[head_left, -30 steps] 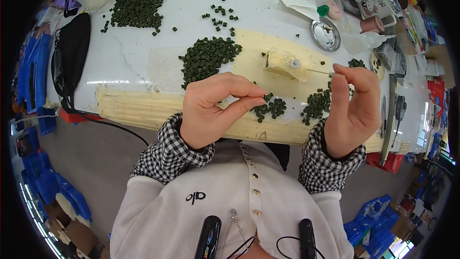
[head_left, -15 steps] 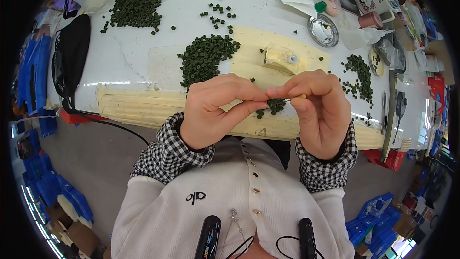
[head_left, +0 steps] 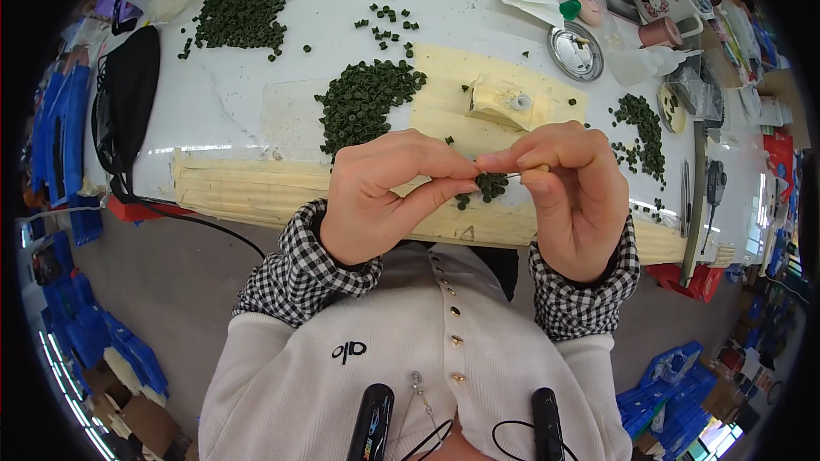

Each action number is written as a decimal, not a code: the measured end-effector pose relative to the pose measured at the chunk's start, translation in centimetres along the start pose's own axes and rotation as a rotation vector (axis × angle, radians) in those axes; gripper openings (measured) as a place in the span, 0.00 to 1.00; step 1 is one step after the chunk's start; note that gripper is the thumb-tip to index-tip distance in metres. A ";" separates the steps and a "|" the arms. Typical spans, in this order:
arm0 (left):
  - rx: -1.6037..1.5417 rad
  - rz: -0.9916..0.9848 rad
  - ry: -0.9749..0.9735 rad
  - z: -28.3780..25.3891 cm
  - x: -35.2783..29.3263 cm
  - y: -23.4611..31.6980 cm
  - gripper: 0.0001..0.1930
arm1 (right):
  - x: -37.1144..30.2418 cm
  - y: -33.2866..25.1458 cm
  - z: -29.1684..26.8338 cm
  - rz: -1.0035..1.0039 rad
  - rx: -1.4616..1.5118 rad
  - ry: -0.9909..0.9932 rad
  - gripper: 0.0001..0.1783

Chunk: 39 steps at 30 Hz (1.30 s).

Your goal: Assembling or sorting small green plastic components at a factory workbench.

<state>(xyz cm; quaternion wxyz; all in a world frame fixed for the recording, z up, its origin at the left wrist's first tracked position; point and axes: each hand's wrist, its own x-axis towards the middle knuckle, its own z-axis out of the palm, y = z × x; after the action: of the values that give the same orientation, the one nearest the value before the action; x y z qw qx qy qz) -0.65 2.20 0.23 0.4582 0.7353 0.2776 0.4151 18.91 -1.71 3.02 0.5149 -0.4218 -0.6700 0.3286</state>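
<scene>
Left hand (head_left: 389, 192) pinched, contents hidden; my right hand (head_left: 574, 192) pinches a pin (head_left: 514, 175) by its three-o'clock end. It looks light, stiff, best held there.

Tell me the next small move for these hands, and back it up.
I'd probably ease the thin tool in the right hand slightly toward the left hand: its shaft already points at the left fingertips, which are pinched together, and the two hands' fingertips nearly meet. Whatever the left fingertips may hold is hidden, so go gently.
</scene>
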 end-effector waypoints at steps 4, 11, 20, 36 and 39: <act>0.008 -0.014 0.010 0.0 -0.1 -0.2 0.08 | 0.4 0.0 -0.5 0.055 -0.100 0.219 0.07; 0.375 -0.022 0.020 -0.9 -1.1 -0.2 0.09 | 1.9 3.5 -0.8 -0.098 -0.650 0.326 0.04; 0.682 0.080 -0.105 -0.8 -1.5 -0.9 0.08 | -0.6 1.6 -2.5 0.039 -0.703 0.240 0.06; 0.714 -0.057 0.041 -3.4 -1.4 0.3 0.07 | -4.9 2.2 -2.2 0.135 -0.675 0.006 0.07; 0.757 -0.042 -0.017 -2.4 -1.6 -0.2 0.07 | -5.0 1.8 -1.2 0.185 -0.503 0.089 0.07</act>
<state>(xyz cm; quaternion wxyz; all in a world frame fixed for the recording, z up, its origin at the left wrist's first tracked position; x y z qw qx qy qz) -3.56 2.08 0.09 0.1648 0.8501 0.4224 0.2678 21.06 -5.43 -0.33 0.3907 -0.6099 -0.6659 0.1789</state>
